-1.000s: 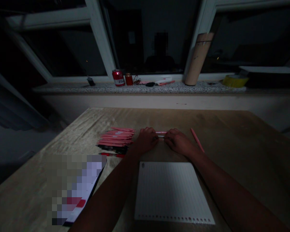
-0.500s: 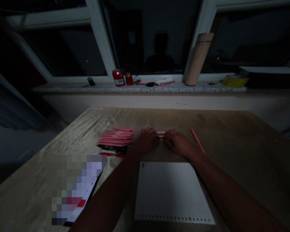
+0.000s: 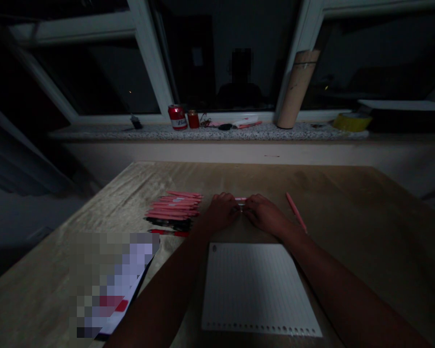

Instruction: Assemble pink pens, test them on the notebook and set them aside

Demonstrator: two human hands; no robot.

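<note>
My left hand (image 3: 223, 211) and my right hand (image 3: 264, 211) face each other over the table, fingers curled in. Between them runs a thin, shiny pinkish pen (image 3: 240, 199), its two ends hidden in my fingers. To the left of my left hand lies a stack of pink pens (image 3: 176, 205), with several black pens (image 3: 169, 223) and a red pen (image 3: 168, 233) along its near side. A single pink pen (image 3: 296, 211) rests at a slant beyond my right hand. Nearer me, below both hands, is a lined spiral notepad (image 3: 257, 290).
A phone (image 3: 136, 280), partly blurred out, lies left of my left forearm on the table (image 3: 348, 232). On the windowsill stand a red can (image 3: 177, 117), a smaller red jar (image 3: 193, 119), a tall cardboard tube (image 3: 297, 89) and a yellow tape roll (image 3: 351, 122).
</note>
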